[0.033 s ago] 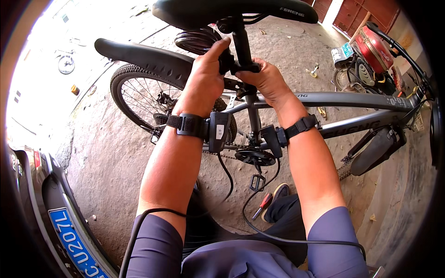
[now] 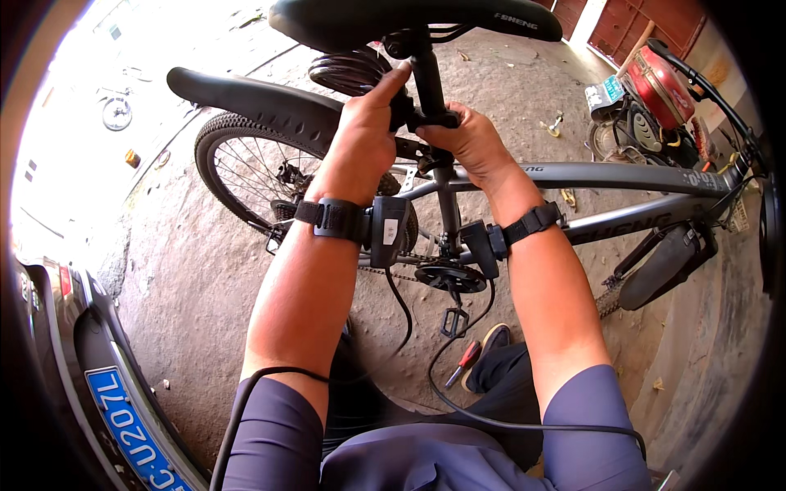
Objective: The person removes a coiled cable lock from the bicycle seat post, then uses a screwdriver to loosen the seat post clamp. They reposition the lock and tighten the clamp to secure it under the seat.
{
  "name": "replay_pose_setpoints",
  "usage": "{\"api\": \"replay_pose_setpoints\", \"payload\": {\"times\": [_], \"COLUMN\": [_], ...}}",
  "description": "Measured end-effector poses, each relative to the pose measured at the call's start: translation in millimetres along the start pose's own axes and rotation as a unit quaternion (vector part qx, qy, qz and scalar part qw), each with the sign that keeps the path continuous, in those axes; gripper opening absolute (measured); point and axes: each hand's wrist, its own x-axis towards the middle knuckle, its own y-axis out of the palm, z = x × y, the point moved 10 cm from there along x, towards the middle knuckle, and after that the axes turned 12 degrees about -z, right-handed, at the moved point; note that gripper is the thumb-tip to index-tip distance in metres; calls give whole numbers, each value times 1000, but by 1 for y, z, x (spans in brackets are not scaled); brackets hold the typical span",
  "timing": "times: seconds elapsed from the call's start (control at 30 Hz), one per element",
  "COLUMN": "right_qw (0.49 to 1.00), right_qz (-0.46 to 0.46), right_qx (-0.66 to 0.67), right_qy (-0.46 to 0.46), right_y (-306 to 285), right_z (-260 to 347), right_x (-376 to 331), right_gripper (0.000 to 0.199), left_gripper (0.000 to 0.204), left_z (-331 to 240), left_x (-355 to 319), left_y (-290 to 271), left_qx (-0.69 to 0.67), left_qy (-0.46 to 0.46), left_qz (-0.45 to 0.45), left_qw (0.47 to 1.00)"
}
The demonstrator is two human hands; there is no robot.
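A grey bicycle (image 2: 639, 177) stands crosswise in front of me, its black saddle (image 2: 393, 20) at the top of the view. Behind the seat post (image 2: 427, 78) hangs a coiled black cable lock (image 2: 340, 72). My left hand (image 2: 360, 135) is closed around the dark part of the lock beside the post, thumb pointing up; its fingers are mostly hidden. Gripping a black clamp (image 2: 440, 120) on the seat post is my right hand (image 2: 475, 143), with the thumb pressed in below it. The far side of the clamp is out of sight.
A red-handled screwdriver (image 2: 465, 360) lies by my shoe (image 2: 494, 340). The dark car bumper (image 2: 70, 327) is at lower left. A red machine (image 2: 663, 82) stands behind the handlebar (image 2: 704, 82). Black cords (image 2: 491, 421) run from my wrist devices.
My left thumb has shifted slightly toward the seat post. Both hands otherwise keep their places, and the bicycle is still.
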Motion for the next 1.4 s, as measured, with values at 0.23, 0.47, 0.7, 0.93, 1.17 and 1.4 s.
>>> {"api": "replay_pose_setpoints", "payload": {"times": [0.23,0.47,0.7,0.93,1.17,1.4], "right_qw": [1000,1000,1000,1000,1000,1000], "right_qz": [3,4,-14,-7,-6,-4], "right_qx": [-8,-6,4,14,-17,3], "right_qy": [5,-5,-23,-19,-24,-5], "right_y": [7,7,6,7,5,5], "right_z": [5,6,9,5,4,1], "right_x": [-3,-2,-2,0,1,0], "right_gripper": [42,37,34,38,37,40], "left_gripper": [21,30,26,26,21,29], "left_z": [15,18,15,5,7,5], "left_x": [11,13,14,10,7,7], "left_y": [-7,-2,0,-1,-1,-4], "left_qx": [-54,-61,-38,-3,-22,-29], "left_qy": [-103,-106,-84,-53,-65,-45], "left_qz": [-58,-17,-12,-24,-39,-38], "left_qw": [992,992,996,998,997,998]}}
